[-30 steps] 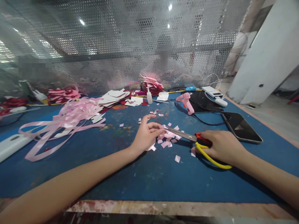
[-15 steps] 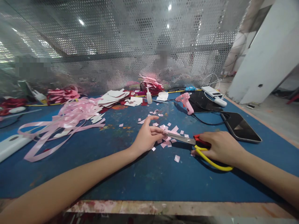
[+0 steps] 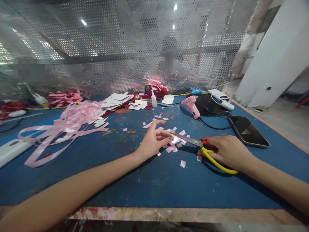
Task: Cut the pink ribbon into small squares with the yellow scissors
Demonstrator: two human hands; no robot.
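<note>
The scissors [image 3: 195,141] are over the middle of the blue tabletop [image 3: 154,190], blades aimed toward ten o'clock above scattered pink squares [image 3: 175,141]. The right hand [image 3: 227,151] is wrapped around their handles. At nine, by the blade tips, the left hand [image 3: 152,139] has thumb and fingers bent close together; whether they pinch a piece cannot be told. A glue gun [image 3: 193,109] lies at twelve, a phone [image 3: 251,131] before three near the right-hand edge [image 3: 280,133], pink ribbons [image 3: 78,115] past nine. At six, blue surface stretches to the stained near edge [image 3: 181,214].
</note>
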